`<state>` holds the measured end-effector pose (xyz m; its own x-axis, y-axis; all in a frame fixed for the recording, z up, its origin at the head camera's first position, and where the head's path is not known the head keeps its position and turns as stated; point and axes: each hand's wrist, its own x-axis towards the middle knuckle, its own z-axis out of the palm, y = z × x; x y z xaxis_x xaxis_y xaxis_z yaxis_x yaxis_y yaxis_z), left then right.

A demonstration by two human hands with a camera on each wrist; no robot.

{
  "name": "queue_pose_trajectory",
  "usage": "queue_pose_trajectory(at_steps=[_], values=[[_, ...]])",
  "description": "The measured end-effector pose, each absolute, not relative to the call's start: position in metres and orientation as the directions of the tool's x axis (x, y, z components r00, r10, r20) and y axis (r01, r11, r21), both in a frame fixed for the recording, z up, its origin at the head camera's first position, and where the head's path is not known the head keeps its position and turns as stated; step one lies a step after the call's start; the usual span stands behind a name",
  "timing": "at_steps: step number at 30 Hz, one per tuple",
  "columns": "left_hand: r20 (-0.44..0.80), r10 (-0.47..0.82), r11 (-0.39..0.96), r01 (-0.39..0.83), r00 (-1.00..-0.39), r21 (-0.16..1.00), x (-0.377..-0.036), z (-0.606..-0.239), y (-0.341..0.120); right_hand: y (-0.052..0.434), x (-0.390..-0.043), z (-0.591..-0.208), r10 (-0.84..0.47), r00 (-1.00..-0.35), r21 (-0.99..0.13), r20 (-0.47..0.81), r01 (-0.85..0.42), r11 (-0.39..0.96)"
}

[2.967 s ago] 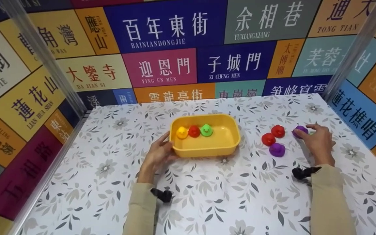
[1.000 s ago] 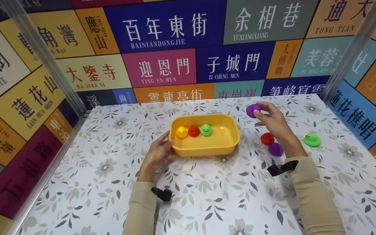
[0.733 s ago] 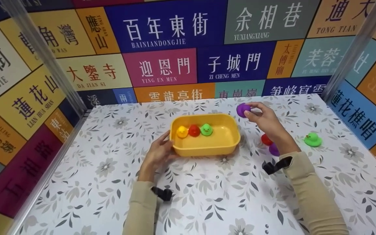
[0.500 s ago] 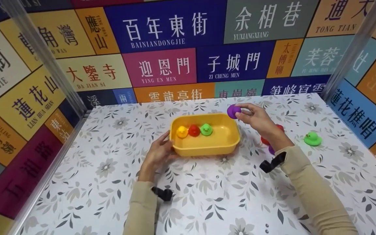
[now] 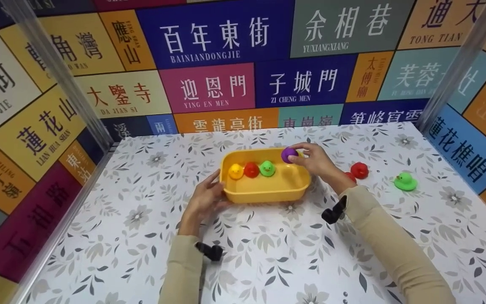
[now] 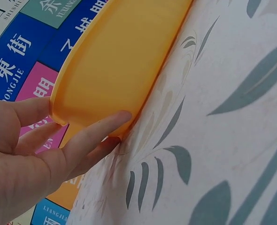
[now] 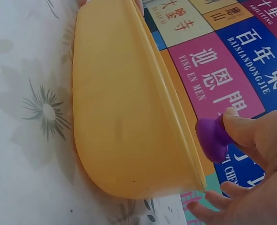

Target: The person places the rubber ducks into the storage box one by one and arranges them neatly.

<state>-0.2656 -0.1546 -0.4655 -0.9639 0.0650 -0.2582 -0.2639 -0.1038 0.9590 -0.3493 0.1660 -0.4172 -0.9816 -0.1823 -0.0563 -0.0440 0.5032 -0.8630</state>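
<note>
Now the purple duck [image 5: 289,155] hangs over the yellow tub [image 5: 264,196]

A second ago the duck is above the counter [image 5: 247,253], to the right of the tub; at this moment it is further left and lower in the head view, at the back of the tub's right end. The right grip [image 5: 317,160] pinches it between thumb and forefinger, the other fingers hanging loose below. In the right wrist view it shows at the rim with the backdrop behind it, so it seems not yet set down; whether it touches the rim I cannot tell.

The left grip stays where it is [image 5: 205,194], its fingers spread and nearly straight against the tub's left end, and the tub itself has not shifted. Inside, a yellow duck [image 5: 236,172], a red duck [image 5: 251,170] and a green duck [image 5: 267,169] keep their row, left to centre.

For the work, this looks like the carry all but finished: what remains is lowering and release, beside the green one. Out on the counter, two red toys [image 5: 360,170] and another green duck [image 5: 405,181] remain. The other purple duck has gone from view, probably behind the right sleeve [image 5: 388,228].
</note>
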Motion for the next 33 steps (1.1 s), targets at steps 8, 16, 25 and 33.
queue_pose_trajectory(at_steps=[8, 16, 25, 33], values=[[-0.285, 0.067, -0.109, -0.291, -0.956, 0.951, -0.266, -0.464, -0.153, 0.160, -0.360, -0.420, -0.180, -0.973, -0.857, -0.147, 0.035, 0.514], [-0.288, 0.060, -0.110, -0.293, -0.956, 0.950, -0.265, -0.463, -0.153, 0.157, -0.370, -0.424, -0.125, -0.958, -0.812, -0.258, 0.144, 0.566], [-0.295, 0.045, -0.090, -0.298, -0.955, 0.950, -0.268, -0.462, -0.154, 0.153, -0.375, -0.426, -0.131, -0.956, -0.757, -0.264, 0.121, 0.642], [-0.307, 0.044, -0.091, -0.310, -0.951, 0.946, -0.266, -0.465, -0.154, 0.146, -0.373, -0.437, -0.154, -0.964, -0.747, -0.216, 0.062, 0.662]])
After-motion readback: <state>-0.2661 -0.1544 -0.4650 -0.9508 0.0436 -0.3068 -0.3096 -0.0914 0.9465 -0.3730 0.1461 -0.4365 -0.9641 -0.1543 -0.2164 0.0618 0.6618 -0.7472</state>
